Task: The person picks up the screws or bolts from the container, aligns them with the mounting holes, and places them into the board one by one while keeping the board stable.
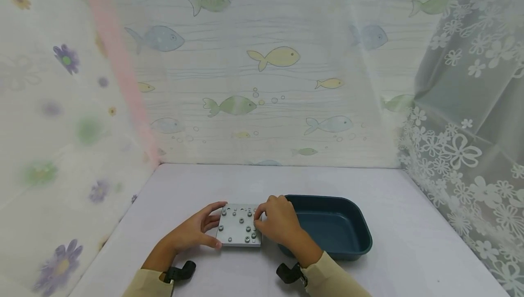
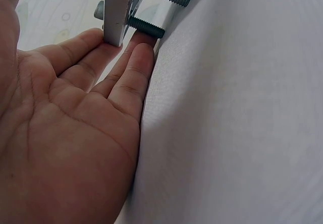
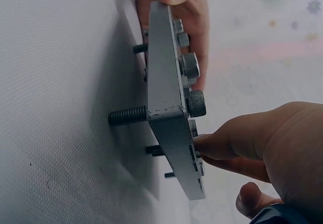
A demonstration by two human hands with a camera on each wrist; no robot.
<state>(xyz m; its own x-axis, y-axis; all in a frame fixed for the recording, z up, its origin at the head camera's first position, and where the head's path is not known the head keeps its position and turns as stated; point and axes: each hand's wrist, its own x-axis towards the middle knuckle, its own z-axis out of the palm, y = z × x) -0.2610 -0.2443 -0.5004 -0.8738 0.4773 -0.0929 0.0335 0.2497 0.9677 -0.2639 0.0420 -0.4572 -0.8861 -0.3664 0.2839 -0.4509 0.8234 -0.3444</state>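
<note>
A silver metal plate (image 1: 234,231) with several socket-head screws (image 1: 241,220) in its face is held just above the table. My left hand (image 1: 193,229) grips its left side, thumb at the near corner and fingers at the far edge. Threaded screw ends (image 2: 147,26) stick out beneath the plate in the left wrist view, near the fingers. My right hand (image 1: 281,219) is at the plate's right edge. In the right wrist view, its thumb and fingertips (image 3: 206,144) pinch a small screw at the plate's face, mostly hidden by them.
A dark blue rectangular tray (image 1: 364,226) stands right of the plate, partly behind my right forearm. The white table (image 1: 196,181) meets a fish-print curtain (image 1: 286,119) at the back. Flowered and lace curtains hang at the sides.
</note>
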